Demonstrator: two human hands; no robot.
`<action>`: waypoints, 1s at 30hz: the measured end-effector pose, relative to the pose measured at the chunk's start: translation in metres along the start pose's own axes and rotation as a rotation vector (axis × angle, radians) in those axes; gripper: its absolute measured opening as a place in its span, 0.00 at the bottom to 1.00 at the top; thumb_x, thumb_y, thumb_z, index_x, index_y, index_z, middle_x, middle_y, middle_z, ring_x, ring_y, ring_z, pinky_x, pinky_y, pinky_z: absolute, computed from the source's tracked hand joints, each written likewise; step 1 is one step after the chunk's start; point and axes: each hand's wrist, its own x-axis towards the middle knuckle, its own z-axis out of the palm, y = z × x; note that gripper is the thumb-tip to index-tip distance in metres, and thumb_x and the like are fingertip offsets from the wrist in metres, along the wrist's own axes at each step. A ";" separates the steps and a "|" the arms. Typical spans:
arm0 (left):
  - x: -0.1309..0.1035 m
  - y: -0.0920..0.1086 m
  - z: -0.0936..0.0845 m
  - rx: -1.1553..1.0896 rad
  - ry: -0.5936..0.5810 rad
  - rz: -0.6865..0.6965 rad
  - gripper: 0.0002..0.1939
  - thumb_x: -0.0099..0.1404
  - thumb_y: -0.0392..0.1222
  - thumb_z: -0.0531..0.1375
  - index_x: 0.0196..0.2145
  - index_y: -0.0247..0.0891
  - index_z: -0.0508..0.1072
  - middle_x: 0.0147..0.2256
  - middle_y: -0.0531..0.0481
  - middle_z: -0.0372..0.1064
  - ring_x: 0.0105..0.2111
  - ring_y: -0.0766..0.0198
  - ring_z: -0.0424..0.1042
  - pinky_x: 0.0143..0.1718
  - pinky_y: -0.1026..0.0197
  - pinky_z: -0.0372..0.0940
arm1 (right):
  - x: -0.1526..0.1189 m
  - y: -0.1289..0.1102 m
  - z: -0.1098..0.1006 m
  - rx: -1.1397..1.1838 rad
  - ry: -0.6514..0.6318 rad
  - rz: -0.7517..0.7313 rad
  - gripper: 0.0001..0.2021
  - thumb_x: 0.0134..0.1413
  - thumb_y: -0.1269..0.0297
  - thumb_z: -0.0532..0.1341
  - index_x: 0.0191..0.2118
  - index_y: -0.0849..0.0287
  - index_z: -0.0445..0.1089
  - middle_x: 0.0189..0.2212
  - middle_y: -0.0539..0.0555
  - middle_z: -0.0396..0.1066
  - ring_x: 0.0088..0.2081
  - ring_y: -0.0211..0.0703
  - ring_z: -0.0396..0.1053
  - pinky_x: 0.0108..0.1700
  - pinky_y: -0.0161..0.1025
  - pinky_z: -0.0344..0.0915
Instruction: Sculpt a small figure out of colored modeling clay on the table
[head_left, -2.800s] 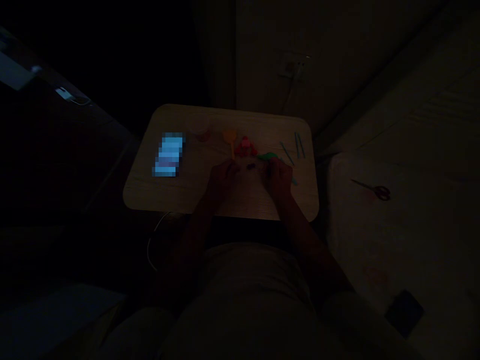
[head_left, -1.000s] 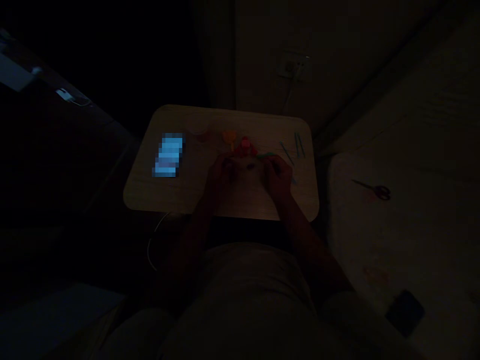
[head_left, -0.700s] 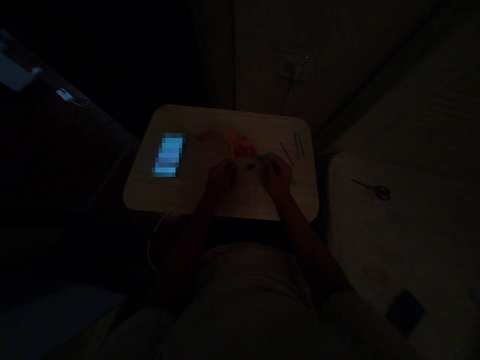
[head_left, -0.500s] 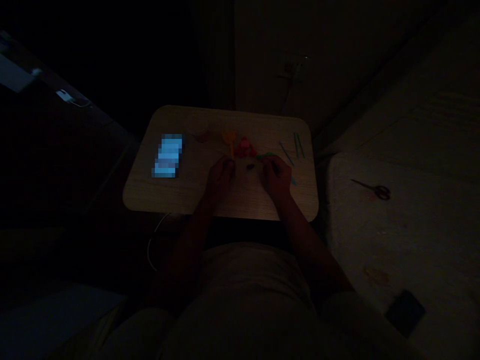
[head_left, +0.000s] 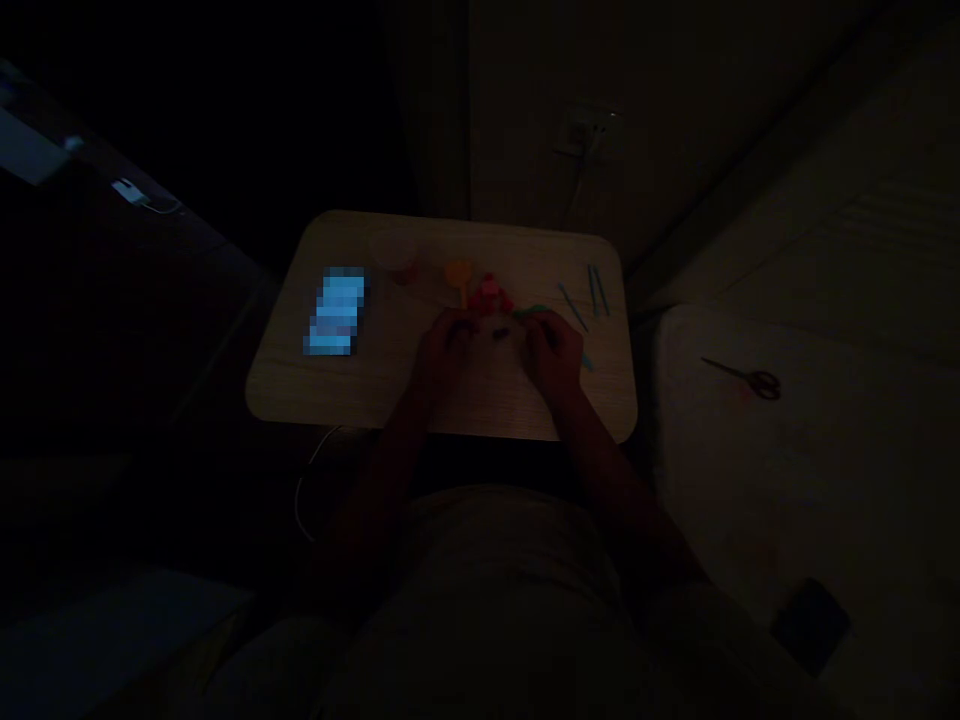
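The light is very dim. My left hand (head_left: 444, 350) rests low over the table with its fingers curled; what lies at its fingertips, if anything, is too dark to make out. Facing it, my right hand (head_left: 553, 352) is closed in a pinch, and a thin green piece (head_left: 531, 311) shows at its fingertips. A small dark lump (head_left: 501, 333) lies on the wood between both hands. Just beyond them sits a red figure-like shape (head_left: 490, 292) made of several lumps. An orange tool with a wide head (head_left: 458, 272) lies beyond my left hand.
On the wooden table (head_left: 360, 395) a lit, blurred phone (head_left: 336, 312) lies at left, near a clear tub (head_left: 394, 252). Several thin sticks (head_left: 592, 290) lie at right. Scissors (head_left: 763, 384) and a dark square (head_left: 811, 625) rest on the pale surface to the right.
My left hand has shifted slightly right, its fingers changing their curl and covering the orange handle's end. My right hand stays in place. The picture is a little darker.
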 end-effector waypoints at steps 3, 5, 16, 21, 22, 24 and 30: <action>-0.001 0.003 0.000 0.019 -0.005 -0.047 0.10 0.72 0.47 0.59 0.43 0.40 0.77 0.39 0.47 0.78 0.38 0.61 0.75 0.43 0.59 0.71 | 0.000 0.000 0.000 -0.002 0.005 -0.015 0.11 0.64 0.55 0.61 0.37 0.55 0.76 0.32 0.51 0.77 0.35 0.42 0.73 0.39 0.40 0.69; -0.002 0.003 0.000 0.009 -0.003 -0.082 0.11 0.71 0.47 0.59 0.42 0.40 0.77 0.36 0.48 0.78 0.34 0.63 0.74 0.37 0.61 0.70 | 0.001 -0.001 0.000 -0.003 0.008 -0.015 0.11 0.64 0.55 0.61 0.36 0.54 0.76 0.32 0.51 0.76 0.35 0.42 0.73 0.39 0.40 0.69; -0.001 -0.001 0.000 -0.038 0.039 -0.104 0.14 0.72 0.54 0.59 0.39 0.40 0.75 0.28 0.51 0.69 0.27 0.65 0.67 0.29 0.62 0.63 | -0.001 0.002 -0.003 -0.011 -0.023 -0.049 0.13 0.68 0.52 0.59 0.43 0.53 0.76 0.37 0.53 0.77 0.37 0.43 0.75 0.42 0.42 0.71; -0.001 0.002 0.000 -0.022 -0.027 -0.081 0.10 0.71 0.48 0.59 0.39 0.40 0.75 0.29 0.52 0.70 0.30 0.64 0.70 0.35 0.62 0.66 | -0.003 0.006 -0.001 0.013 -0.032 0.008 0.14 0.67 0.50 0.59 0.44 0.53 0.75 0.35 0.52 0.77 0.33 0.41 0.74 0.37 0.39 0.70; -0.001 0.003 0.000 -0.020 -0.036 -0.076 0.09 0.71 0.46 0.59 0.39 0.40 0.75 0.30 0.51 0.71 0.31 0.64 0.70 0.36 0.62 0.66 | -0.003 0.007 0.000 0.015 -0.036 0.018 0.13 0.67 0.50 0.60 0.44 0.53 0.75 0.34 0.51 0.77 0.33 0.41 0.74 0.36 0.39 0.70; -0.001 0.004 -0.001 -0.026 -0.032 -0.070 0.08 0.70 0.45 0.59 0.39 0.40 0.75 0.31 0.51 0.72 0.32 0.64 0.71 0.37 0.62 0.66 | -0.004 0.007 0.001 0.031 -0.031 0.037 0.13 0.65 0.50 0.62 0.42 0.53 0.75 0.33 0.51 0.77 0.32 0.40 0.74 0.35 0.38 0.70; -0.001 0.001 -0.001 -0.091 -0.045 -0.094 0.10 0.69 0.47 0.57 0.38 0.40 0.75 0.33 0.50 0.72 0.33 0.62 0.70 0.36 0.61 0.67 | -0.003 0.005 0.001 -0.024 -0.016 0.014 0.13 0.62 0.51 0.65 0.35 0.55 0.75 0.28 0.49 0.73 0.30 0.39 0.70 0.33 0.37 0.66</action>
